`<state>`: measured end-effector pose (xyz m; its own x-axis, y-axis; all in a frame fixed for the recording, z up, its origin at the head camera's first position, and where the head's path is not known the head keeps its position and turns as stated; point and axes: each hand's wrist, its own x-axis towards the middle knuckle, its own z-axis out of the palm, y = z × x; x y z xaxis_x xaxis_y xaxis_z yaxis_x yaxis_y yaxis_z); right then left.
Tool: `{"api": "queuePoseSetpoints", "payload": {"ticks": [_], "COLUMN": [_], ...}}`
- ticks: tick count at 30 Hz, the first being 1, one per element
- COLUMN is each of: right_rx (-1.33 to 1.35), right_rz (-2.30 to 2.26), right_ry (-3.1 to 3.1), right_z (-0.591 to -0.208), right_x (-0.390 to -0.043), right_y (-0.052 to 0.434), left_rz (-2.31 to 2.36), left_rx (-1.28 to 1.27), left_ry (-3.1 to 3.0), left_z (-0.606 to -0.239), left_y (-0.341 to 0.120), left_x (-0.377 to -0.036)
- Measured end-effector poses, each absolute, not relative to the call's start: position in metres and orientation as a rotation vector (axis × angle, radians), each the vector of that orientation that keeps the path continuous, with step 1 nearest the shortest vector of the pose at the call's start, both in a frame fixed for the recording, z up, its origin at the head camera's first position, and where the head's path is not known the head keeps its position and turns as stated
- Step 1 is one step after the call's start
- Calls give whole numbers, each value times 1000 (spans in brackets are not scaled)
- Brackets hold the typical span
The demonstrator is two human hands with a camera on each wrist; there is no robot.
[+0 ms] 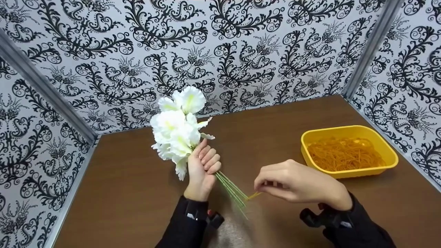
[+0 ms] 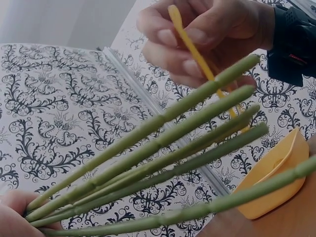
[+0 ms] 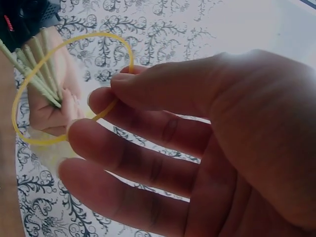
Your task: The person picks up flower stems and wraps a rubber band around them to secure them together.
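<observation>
1. Head cam: from my remote seat I see the L hand (image 1: 204, 167) clenched round the stems (image 1: 231, 188) of the white flowers (image 1: 177, 132), bunch held over the counter (image 1: 131, 193), blooms at the far end, stem tips angled toward the R hand (image 1: 299, 182). That one pinches a yellow band (image 1: 254, 195) right by the tips; touching or just beside, can't tell. Yellow tub (image 1: 388, 154) w/ a pile of bands (image 1: 344, 155) sits on the counter, R side.
2. L wrist cam: stems fan out from the L hand's grip; no band fastened round them AFAICT. Yellow band runs behind several tips. Tub partly in view, lower R.
3. R wrist cam: band hangs as a loop off R thumb + fingertips. Stems and L hand show beyond it; can't tell if any tip is inside.
4. Progress, my read: flowers gathered = done; band in hand = done. Left: band round stems, approx. halfway overall.
</observation>
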<state>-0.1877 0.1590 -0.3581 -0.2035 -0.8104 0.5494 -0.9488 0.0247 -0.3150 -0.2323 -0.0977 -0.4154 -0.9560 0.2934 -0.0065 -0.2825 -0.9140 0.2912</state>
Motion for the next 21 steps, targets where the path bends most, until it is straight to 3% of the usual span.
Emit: {"api": "queuePoseSetpoints", "payload": {"ticks": [21], "right_rx": [1835], "right_rz": [908], "right_ry": [-2153], "right_z": [-363], "right_x": [-192], "right_y": [157], "left_rz": [2805], "left_rx": [88], "left_ry": [412], "left_z": [-414], "left_y": [-97], "left_x": [-230]}}
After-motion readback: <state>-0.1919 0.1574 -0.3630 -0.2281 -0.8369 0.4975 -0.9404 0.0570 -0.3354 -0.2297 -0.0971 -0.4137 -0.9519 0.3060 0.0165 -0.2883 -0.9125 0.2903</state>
